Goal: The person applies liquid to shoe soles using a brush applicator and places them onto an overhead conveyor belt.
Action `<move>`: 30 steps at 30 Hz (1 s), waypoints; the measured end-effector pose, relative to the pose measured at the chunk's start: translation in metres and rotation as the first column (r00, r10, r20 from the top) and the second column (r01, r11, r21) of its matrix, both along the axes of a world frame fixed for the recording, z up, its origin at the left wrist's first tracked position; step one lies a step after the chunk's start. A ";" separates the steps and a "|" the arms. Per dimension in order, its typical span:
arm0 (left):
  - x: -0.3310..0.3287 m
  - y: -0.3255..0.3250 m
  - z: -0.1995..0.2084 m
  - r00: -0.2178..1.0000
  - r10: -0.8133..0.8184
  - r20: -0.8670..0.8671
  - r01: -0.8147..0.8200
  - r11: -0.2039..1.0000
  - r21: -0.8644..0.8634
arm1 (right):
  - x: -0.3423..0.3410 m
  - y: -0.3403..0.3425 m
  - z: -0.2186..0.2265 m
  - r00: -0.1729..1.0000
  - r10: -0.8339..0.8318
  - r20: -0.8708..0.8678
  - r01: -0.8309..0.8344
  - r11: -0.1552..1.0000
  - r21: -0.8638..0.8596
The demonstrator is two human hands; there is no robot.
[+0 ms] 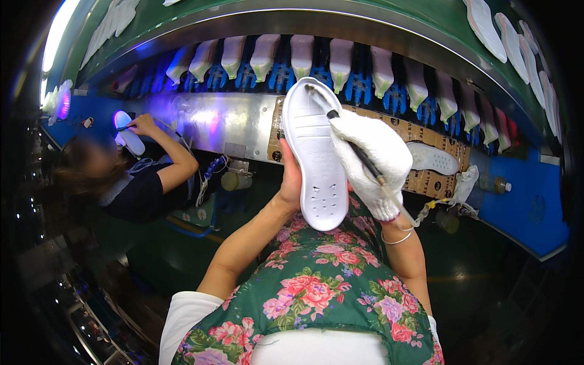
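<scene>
Far left, in purple light, see a co-worker's hand (144, 125) by a glowing sole (132, 139). In the middle, see the left hand (292, 176) curled round the back of a big white sole (322, 164), most fingers hidden, so cannot tell their shape. Held tipped up above a flowery apron (316, 292). Just right, see the right hand (392, 152) in a white glove, closed round a thin brush (365, 162), tip at the sole's top end. Farther right, see a flat pale sole (432, 158) on brown cardboard (426, 184), then a clear bottle (494, 184).
</scene>
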State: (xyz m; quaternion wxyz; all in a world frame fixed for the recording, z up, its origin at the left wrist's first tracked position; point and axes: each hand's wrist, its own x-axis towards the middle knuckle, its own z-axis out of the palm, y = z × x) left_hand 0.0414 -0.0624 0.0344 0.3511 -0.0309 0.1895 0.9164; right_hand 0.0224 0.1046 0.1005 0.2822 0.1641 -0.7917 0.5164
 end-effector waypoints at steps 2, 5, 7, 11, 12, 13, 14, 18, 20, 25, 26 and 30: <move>0.004 0.015 0.008 0.995 0.081 -0.054 -0.091 0.972 -0.217 | 0.001 -0.004 0.006 0.999 -0.036 -0.037 0.040 0.993 0.110; 0.003 0.009 0.006 0.979 0.024 -0.204 -0.113 0.893 -0.435 | 0.011 -0.011 -0.006 0.997 0.012 -0.074 0.005 0.974 0.226; -0.002 0.003 0.003 0.984 -0.039 -0.175 -0.055 0.861 -0.505 | 0.021 -0.018 -0.003 0.994 0.104 0.011 -0.105 0.983 0.153; -0.010 -0.001 0.000 0.989 0.130 -0.075 -0.148 0.933 -0.329 | 0.011 -0.008 0.003 0.983 0.127 0.134 -0.100 0.976 -0.191; -0.012 -0.003 -0.002 0.990 0.104 -0.093 -0.123 0.967 -0.225 | 0.009 -0.004 0.002 0.989 0.044 0.144 -0.022 0.989 -0.148; -0.014 -0.004 -0.005 0.991 0.074 -0.111 -0.088 0.989 -0.119 | 0.008 -0.005 -0.008 0.988 0.057 0.140 -0.027 0.977 -0.212; -0.017 -0.006 -0.008 0.991 0.042 -0.128 -0.044 0.999 -0.017 | 0.007 -0.005 -0.003 0.993 0.073 0.091 -0.071 0.997 -0.029; -0.026 -0.021 -0.022 0.984 0.086 -0.158 -0.137 0.926 -0.353 | 0.016 -0.020 -0.003 0.971 0.236 0.024 -0.237 0.969 0.064; -0.032 -0.030 -0.034 0.979 0.132 -0.153 -0.161 0.966 -0.200 | 0.016 -0.017 -0.002 0.949 0.298 0.100 -0.289 0.953 -0.095; -0.042 -0.024 -0.031 0.972 0.235 0.008 -0.224 0.937 -0.269 | 0.013 -0.015 -0.005 0.981 0.196 0.004 -0.195 0.972 0.130; -0.049 -0.031 -0.046 0.992 0.074 -0.105 -0.088 0.987 -0.134 | 0.018 -0.019 -0.011 0.969 0.247 0.020 -0.247 0.965 0.091; -0.049 -0.034 -0.035 0.999 -0.043 0.023 0.041 0.997 0.073 | 0.020 -0.021 -0.010 0.923 0.385 0.014 -0.383 0.920 -0.082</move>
